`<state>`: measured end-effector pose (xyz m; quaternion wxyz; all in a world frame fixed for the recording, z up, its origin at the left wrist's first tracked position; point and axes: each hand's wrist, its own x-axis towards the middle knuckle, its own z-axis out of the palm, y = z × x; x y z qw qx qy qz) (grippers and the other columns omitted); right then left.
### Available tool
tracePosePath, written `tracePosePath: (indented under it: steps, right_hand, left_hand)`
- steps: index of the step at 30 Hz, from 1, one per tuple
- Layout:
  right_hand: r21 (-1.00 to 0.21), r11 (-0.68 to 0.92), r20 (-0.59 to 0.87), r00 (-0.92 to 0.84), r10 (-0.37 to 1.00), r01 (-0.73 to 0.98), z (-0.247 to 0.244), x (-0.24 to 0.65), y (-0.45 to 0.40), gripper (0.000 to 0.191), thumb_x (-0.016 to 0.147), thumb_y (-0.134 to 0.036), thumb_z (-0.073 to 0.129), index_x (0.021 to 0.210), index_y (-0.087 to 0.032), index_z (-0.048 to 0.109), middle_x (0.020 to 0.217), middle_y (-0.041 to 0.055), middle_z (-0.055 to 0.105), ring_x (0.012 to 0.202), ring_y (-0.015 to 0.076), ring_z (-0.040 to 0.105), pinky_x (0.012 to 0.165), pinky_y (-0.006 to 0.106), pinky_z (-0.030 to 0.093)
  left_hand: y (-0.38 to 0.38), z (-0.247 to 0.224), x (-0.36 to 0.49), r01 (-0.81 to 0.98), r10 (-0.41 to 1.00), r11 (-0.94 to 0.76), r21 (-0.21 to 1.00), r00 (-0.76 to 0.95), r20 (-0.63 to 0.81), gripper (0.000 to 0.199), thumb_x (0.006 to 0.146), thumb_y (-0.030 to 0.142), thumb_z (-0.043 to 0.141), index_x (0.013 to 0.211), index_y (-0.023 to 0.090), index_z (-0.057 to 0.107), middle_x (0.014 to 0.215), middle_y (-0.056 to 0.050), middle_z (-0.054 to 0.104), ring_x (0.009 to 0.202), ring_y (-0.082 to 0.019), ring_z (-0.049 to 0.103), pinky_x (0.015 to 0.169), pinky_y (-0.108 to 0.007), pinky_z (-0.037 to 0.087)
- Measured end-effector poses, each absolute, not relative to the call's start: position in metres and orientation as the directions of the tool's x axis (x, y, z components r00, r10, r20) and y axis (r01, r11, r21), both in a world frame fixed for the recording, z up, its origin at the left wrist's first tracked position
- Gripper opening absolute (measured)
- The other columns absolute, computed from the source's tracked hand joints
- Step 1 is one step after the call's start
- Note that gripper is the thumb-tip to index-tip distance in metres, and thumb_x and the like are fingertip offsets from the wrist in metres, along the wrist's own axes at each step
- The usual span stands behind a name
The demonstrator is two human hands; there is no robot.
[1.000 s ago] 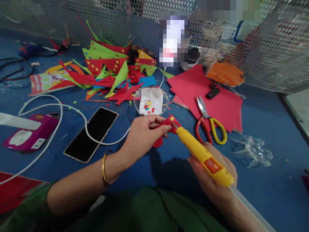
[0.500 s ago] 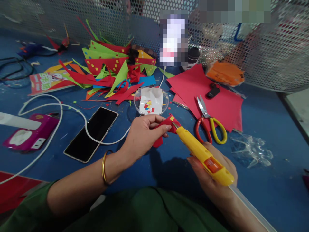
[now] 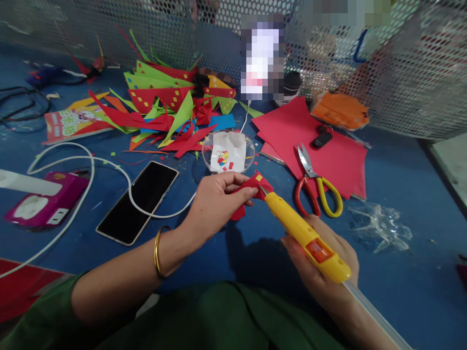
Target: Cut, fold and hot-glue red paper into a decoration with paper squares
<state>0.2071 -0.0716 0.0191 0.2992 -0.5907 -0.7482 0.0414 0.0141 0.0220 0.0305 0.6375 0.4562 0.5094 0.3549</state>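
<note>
Between the thumb and fingers of my left hand (image 3: 219, 204) is a folded piece of red paper (image 3: 265, 183) bearing a small yellow square. My right hand (image 3: 324, 253) is closed around a yellow glue gun (image 3: 292, 216) with a red switch and a long clear glue stick out of its back end. The gun's metal nozzle is at the red paper, just below the yellow square; whether it touches cannot be made out. Beyond my left hand sits a clear round dish (image 3: 251, 158), with a white paper and tiny coloured paper bits in it.
Red-and-yellow-handled scissors (image 3: 308, 167) lie partly on red sheets (image 3: 343, 160), near a black key fob (image 3: 321, 140). Crumpled clear plastic (image 3: 381, 226) is at right. Left are a phone (image 3: 138, 204), a white cable (image 3: 93, 170), a purple power strip (image 3: 69, 182) and cut coloured paper (image 3: 160, 99).
The glue gun's nozzle has shifted slightly left along the red paper, and my right hand has moved with it. My left hand is almost still.
</note>
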Motion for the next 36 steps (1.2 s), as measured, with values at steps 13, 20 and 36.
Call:
tracePosePath:
  steps: [13, 20, 36]
  right_hand:
    - [-0.463, 0.315, 0.409, -0.115, 0.905, 0.828, 0.0204, 0.2078, -0.0723, 0.016, 0.095, -0.032, 0.061, 0.083, -0.023, 0.055, 0.066, -0.0039, 0.057, 0.051, 0.0107, 0.055, 0.049, 0.023, 0.042]
    - [-0.529, 0.306, 0.386, -0.096, 0.917, 0.791, 0.0212, 0.2078, -0.0718, 0.02, 0.095, -0.034, 0.062, 0.08, -0.023, 0.055, 0.063, -0.0044, 0.058, 0.048, 0.0104, 0.054, 0.045, 0.023, 0.041]
    - [-0.747, 0.183, 0.304, 0.083, 0.949, 0.639, 0.0139, 0.2109, -0.0757, 0.014, 0.095, -0.032, 0.061, 0.09, -0.021, 0.068, 0.073, 0.0005, 0.065, 0.053, 0.0121, 0.057, 0.051, 0.026, 0.05]
  left_hand:
    - [0.0224, 0.0285, 0.0138, 0.01, 0.922, 0.334, 0.942, 0.206, -0.329, 0.019, 0.076, 0.031, 0.08, 0.086, 0.016, 0.075, 0.072, -0.002, 0.075, 0.055, -0.01, 0.061, 0.051, -0.019, 0.045]
    - [0.0229, 0.0279, 0.0146, 0.001, 0.923, 0.331, 0.944, 0.21, -0.324, 0.019, 0.075, 0.03, 0.08, 0.087, 0.015, 0.075, 0.072, -0.003, 0.075, 0.057, -0.011, 0.064, 0.052, -0.019, 0.047]
    - [0.0245, 0.0253, 0.0141, -0.067, 0.931, 0.324, 0.944, 0.197, -0.306, 0.019, 0.072, 0.028, 0.084, 0.082, 0.016, 0.073, 0.071, -0.001, 0.075, 0.064, -0.012, 0.071, 0.06, -0.019, 0.053]
